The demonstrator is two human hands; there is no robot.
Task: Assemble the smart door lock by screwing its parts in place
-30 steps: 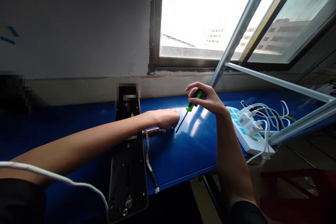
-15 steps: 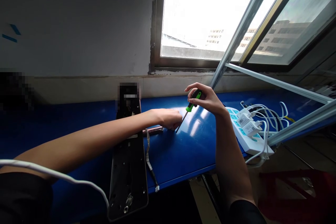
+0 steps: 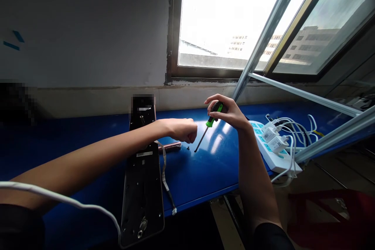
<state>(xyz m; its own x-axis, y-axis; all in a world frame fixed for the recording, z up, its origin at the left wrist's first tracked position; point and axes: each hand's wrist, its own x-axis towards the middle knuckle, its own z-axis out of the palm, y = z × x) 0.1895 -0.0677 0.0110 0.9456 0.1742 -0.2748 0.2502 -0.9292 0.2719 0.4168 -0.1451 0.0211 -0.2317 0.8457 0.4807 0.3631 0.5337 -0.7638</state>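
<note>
My right hand (image 3: pixel 230 112) holds a green and black screwdriver (image 3: pixel 209 122) by its handle, with the shaft slanting down to the left and the tip close to the blue tabletop (image 3: pixel 205 174). Curled closed, my left hand (image 3: pixel 181 129) hovers left of the shaft; what its fingers pinch, if anything, is hidden. Just below that hand lie tiny dark pieces, seemingly screws (image 3: pixel 188 148). A long black housing (image 3: pixel 142 191) with metal posts lies under my left forearm. Beside it are a shiny pinkish cylinder (image 3: pixel 172 147) and a wrapped cable (image 3: pixel 164 172) ending in a white connector.
A white power strip (image 3: pixel 279 162) with plugged-in chargers (image 3: pixel 274 140) and looped white cords stands at the right. Metal frame bars (image 3: pixel 304 93) cross there, before the window. A white cable (image 3: pixel 67 199) runs over my left arm to the housing. A red stool-like object (image 3: pixel 328 211) is below.
My left hand has lifted and moved left, away from the screwdriver tip, uncovering the small dark pieces. The right hand keeps its grip on the screwdriver. The view has shifted slightly.
</note>
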